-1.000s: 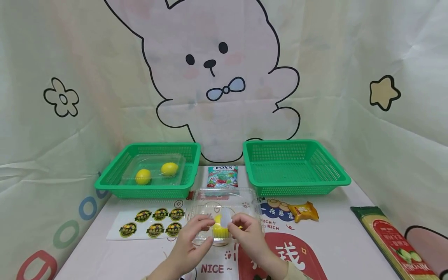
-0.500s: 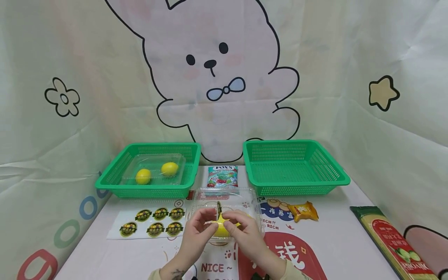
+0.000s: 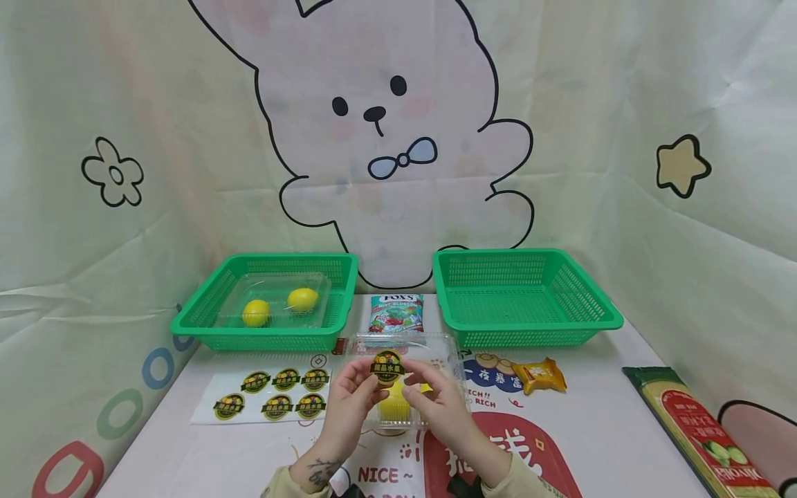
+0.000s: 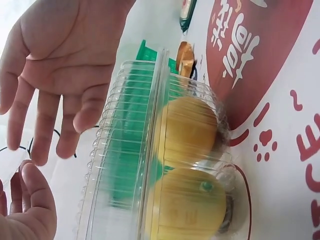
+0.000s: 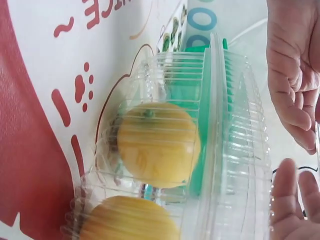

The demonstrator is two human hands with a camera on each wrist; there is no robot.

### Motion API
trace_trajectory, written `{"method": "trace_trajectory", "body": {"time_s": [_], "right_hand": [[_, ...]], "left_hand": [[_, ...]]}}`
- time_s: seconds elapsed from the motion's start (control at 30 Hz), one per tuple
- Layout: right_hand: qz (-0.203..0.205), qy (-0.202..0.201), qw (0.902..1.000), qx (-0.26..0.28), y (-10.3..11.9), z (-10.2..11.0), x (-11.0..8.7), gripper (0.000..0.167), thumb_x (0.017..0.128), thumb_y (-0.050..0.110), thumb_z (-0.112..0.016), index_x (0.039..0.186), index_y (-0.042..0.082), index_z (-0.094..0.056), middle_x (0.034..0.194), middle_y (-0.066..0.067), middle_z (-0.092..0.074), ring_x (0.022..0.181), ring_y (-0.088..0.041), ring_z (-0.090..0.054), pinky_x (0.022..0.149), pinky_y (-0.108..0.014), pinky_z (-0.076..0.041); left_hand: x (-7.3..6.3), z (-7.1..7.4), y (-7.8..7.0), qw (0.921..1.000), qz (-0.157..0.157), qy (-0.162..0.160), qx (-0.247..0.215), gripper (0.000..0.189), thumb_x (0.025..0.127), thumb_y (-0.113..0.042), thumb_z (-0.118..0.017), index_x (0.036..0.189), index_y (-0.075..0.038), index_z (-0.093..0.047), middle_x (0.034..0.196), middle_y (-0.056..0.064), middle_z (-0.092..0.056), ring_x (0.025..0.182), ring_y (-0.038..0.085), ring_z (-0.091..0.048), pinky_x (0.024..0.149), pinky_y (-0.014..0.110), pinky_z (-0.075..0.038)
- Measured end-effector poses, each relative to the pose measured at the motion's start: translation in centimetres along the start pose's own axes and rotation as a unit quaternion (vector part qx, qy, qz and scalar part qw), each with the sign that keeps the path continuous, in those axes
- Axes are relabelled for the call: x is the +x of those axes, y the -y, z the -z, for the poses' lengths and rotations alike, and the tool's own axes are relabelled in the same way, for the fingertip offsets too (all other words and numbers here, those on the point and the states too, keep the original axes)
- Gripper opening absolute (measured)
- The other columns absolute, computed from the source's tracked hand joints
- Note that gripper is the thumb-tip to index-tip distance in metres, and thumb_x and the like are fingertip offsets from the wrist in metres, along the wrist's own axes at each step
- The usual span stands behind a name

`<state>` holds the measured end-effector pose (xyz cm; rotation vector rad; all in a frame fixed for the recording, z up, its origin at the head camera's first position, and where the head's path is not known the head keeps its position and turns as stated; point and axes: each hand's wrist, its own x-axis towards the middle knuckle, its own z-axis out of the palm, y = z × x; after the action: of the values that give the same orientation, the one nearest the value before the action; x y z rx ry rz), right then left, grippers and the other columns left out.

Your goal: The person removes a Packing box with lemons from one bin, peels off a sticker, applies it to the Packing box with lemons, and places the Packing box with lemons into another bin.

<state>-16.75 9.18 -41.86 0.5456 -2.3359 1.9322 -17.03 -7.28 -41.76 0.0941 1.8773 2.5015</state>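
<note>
My left hand (image 3: 345, 404) pinches a round black-and-gold fruit sticker (image 3: 387, 367) by its left edge, printed side toward the head camera. To its right, my right hand (image 3: 451, 415) has its fingers extended near the sticker; the left wrist view shows that palm (image 4: 70, 65) holding nothing. Below and behind both hands stands a closed clear plastic clamshell box (image 3: 457, 356), partly covered by them in the head view. Two round yellow fruits (image 5: 160, 145) lie inside it, side by side. On the left, a white sticker sheet (image 3: 202, 413) carries several matching stickers.
At the back left, a green basket (image 3: 261, 342) holds another clear box with two yellow fruits (image 3: 255, 313). A second green basket (image 3: 523, 337) stands back right. Between them lies a candy bag (image 3: 396, 315). Rightward are an orange wrapped snack (image 3: 540, 376) and a long green-red packet (image 3: 697, 429).
Both hands lifted slightly over the box. The sticker turned from its pale back, through edge-on, to its printed face, and passed from my right fingers to my left; the right fingers came away.
</note>
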Motion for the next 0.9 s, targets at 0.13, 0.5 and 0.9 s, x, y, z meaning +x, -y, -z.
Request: {"method": "trace_trajectory", "body": {"time_s": [0.13, 0.5, 0.9], "right_hand": [[0.005, 0.027, 0.9993, -0.025, -0.3, 0.1, 0.3, 0.038, 0.088, 0.011, -0.059, 0.126, 0.007, -0.056, 0.124, -0.011, -0.056, 0.106, -0.026, -0.05, 0.08, -0.024, -0.049], [0.029, -0.007, 0.9827, -0.183, -1.2, 0.5, 1.4, 0.042, 0.084, 0.009, -0.061, 0.126, 0.007, -0.056, 0.129, -0.011, -0.054, 0.119, -0.031, -0.048, 0.095, -0.056, -0.041], [0.025, 0.023, 0.9563, -0.29, -1.4, 0.4, 2.3, 0.038, 0.083, 0.012, -0.061, 0.119, 0.003, -0.061, 0.122, -0.013, -0.06, 0.115, -0.03, -0.049, 0.095, -0.053, -0.041]], "left_hand": [[0.3, 0.0, 0.5, 0.9997, -0.007, 0.017, 0.017, 0.032, 0.091, 0.001, -0.048, 0.122, 0.006, -0.045, 0.104, 0.008, -0.06, 0.089, 0.012, -0.063, 0.077, 0.024, -0.054], [0.9, 0.8, 1.3, 0.8259, -0.328, -0.003, 0.459, 0.034, 0.075, -0.005, -0.066, 0.109, -0.002, -0.063, 0.113, 0.012, -0.059, 0.101, 0.027, -0.055, 0.082, 0.043, -0.049], [1.3, 0.9, 2.1, 0.6842, -0.292, 0.028, 0.668, 0.032, 0.081, -0.029, -0.062, 0.108, -0.014, -0.069, 0.118, 0.015, -0.057, 0.101, 0.033, -0.05, 0.077, 0.05, -0.045]]}}
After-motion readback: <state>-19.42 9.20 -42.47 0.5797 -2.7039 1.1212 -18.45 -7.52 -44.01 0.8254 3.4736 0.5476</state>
